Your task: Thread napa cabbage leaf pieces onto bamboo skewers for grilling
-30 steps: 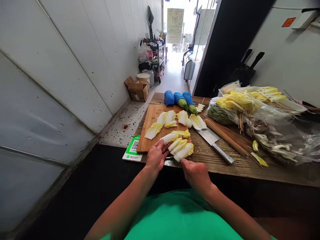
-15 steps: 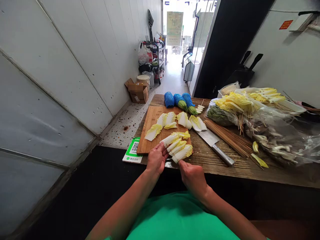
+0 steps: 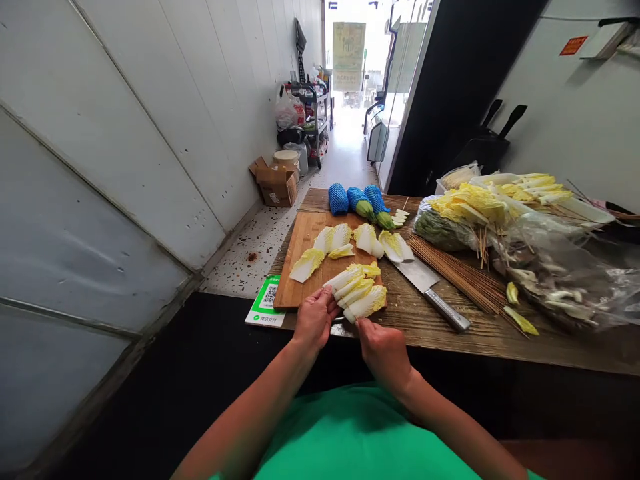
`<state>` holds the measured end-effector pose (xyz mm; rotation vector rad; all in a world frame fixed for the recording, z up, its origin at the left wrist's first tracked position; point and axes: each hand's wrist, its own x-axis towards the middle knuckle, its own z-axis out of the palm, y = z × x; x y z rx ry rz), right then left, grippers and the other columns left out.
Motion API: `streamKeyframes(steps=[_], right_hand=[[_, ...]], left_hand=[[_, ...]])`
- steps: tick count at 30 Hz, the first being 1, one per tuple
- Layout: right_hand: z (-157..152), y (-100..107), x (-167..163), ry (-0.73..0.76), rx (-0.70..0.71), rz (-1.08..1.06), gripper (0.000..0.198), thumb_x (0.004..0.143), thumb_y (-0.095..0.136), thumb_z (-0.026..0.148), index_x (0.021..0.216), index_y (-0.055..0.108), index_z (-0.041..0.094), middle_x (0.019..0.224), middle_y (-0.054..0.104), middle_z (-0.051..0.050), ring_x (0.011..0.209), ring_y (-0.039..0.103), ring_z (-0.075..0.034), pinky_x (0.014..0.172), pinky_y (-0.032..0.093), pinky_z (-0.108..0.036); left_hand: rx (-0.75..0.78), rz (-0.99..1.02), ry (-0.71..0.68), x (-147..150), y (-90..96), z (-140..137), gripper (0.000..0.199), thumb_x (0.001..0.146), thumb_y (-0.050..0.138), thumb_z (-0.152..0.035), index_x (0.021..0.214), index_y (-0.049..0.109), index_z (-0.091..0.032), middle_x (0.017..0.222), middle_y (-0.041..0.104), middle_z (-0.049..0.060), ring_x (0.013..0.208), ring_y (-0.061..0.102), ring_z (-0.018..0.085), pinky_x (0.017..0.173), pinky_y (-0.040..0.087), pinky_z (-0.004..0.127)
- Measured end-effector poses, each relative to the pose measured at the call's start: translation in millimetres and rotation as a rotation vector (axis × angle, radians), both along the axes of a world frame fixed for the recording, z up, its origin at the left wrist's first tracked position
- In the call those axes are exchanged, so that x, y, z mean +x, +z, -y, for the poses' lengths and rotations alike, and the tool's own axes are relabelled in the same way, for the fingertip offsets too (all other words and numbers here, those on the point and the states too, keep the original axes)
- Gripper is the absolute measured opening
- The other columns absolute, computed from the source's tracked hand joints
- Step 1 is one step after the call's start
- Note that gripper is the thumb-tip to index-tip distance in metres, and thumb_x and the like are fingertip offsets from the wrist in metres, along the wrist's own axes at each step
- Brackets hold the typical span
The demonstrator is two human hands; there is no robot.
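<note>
My left hand (image 3: 316,316) grips the left side of a row of napa cabbage pieces (image 3: 356,291), white at the stem ends and yellow at the tips. They lie side by side, overlapping, over the near edge of a wooden cutting board (image 3: 295,293). Closed in a pinch, my right hand (image 3: 384,348) touches the lower right end of the row; what its fingertips hold is hidden. Farther back on the board are loose cabbage leaves (image 3: 307,265). Another cut leaf (image 3: 396,247) rests across the cleaver's (image 3: 416,273) blade, right of the board.
Bamboo skewers (image 3: 455,273) lie in a bundle right of the cleaver. Beyond them are skewered cabbage (image 3: 470,202) and a plastic bag of mushrooms (image 3: 555,287). Green vegetables in blue foam nets (image 3: 338,199) sit behind the board. A QR-code card (image 3: 267,303) lies at the table's left corner.
The cabbage pieces in the row have drawn slightly closer together. My right hand has shifted a little to the left, and my left hand slightly to the right.
</note>
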<state>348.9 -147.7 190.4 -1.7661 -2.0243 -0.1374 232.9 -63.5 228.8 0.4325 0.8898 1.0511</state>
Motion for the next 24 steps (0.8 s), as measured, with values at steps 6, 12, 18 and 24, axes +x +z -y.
streamKeyframes(steps=[6, 12, 18, 24], right_hand=[[-6.2, 2.8, 7.6, 0.039, -0.039, -0.165, 0.025, 0.092, 0.040, 0.022, 0.087, 0.063, 0.016, 0.074, 0.069, -0.005, 0.065, 0.064, -0.013, 0.054, 0.036, -0.020], [8.3, 3.1, 17.7, 0.144, -0.091, -0.432, 0.023, 0.090, 0.041, 0.023, 0.095, 0.063, 0.017, 0.084, 0.071, -0.005, 0.073, 0.067, -0.015, 0.064, 0.048, -0.022], [12.9, -10.3, 13.9, 0.155, 0.037, -0.585, 0.026, 0.091, 0.041, 0.024, 0.100, 0.065, 0.018, 0.094, 0.071, -0.007, 0.083, 0.068, -0.018, 0.075, 0.053, -0.028], [5.0, -16.6, -1.0, 0.114, 0.121, -0.645, 0.030, 0.091, 0.039, 0.025, 0.101, 0.066, 0.016, 0.095, 0.071, -0.009, 0.086, 0.068, -0.019, 0.077, 0.053, -0.028]], left_hand=[[-0.026, 0.071, 0.037, -0.5, 0.8, -5.2, 0.016, 0.084, 0.049, -0.012, 0.092, 0.061, -0.008, 0.092, 0.069, 0.015, 0.090, 0.065, 0.022, 0.087, 0.050, 0.038], [0.006, 0.076, 0.096, -12.6, 9.5, -21.4, 0.015, 0.084, 0.052, -0.017, 0.094, 0.062, -0.012, 0.094, 0.069, 0.012, 0.092, 0.065, 0.021, 0.086, 0.052, 0.036], [0.080, 0.073, 0.080, -4.8, 14.6, -23.2, 0.016, 0.080, 0.057, -0.013, 0.095, 0.062, -0.011, 0.097, 0.068, 0.012, 0.091, 0.065, 0.021, 0.084, 0.053, 0.033], [0.080, 0.050, 0.078, 8.5, 9.5, -2.8, 0.018, 0.083, 0.055, -0.021, 0.097, 0.063, -0.012, 0.098, 0.068, 0.012, 0.092, 0.064, 0.021, 0.084, 0.052, 0.034]])
